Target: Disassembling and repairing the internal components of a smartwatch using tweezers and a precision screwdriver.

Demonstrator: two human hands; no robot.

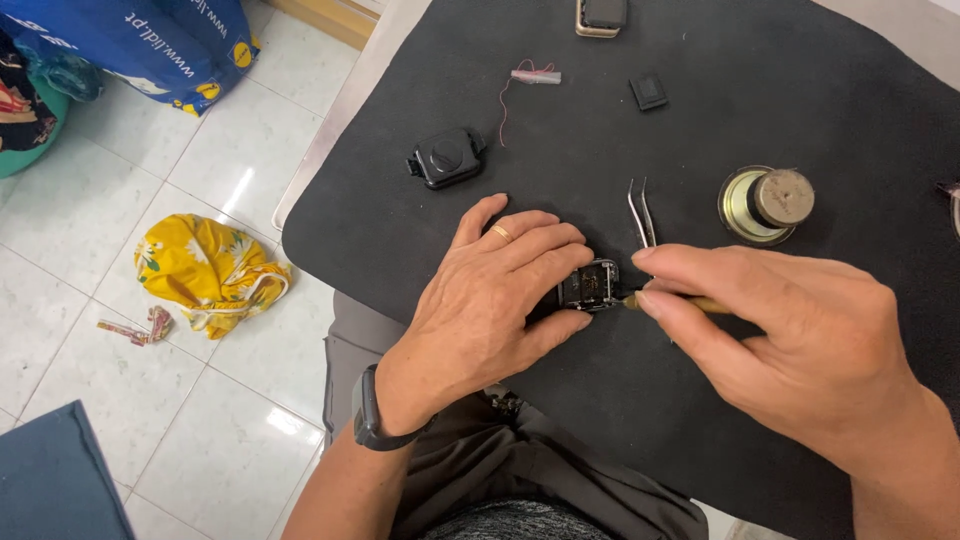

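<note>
A small dark device [590, 285], open with its inner parts showing, lies on the black mat [800, 90] that covers the surface, near the mat's front edge and toward its left side. The left hand [490, 295] lies flat over the device's left part, fingers [545, 245] curled around it and pressing it down. The right hand [790, 340] comes in from the right, fingers pinched shut on a thin tool [690, 303] with a yellowish handle. The tool lies roughly level, left to right, and its tip meets the device's right edge. So the device sits between the two hands, touching both; the left hand covers more of it.

Just behind the device, tweezers [640, 212] lie with their points toward the far edge. Farther right stands a round metal speaker part [765, 203]. Behind the left hand is a black cap [447, 157]; beyond it, a small part with red wire [530, 78] and a little black square [648, 92]. On the tiled floor [240, 130] to the left lies a crumpled yellow cloth [205, 270].
</note>
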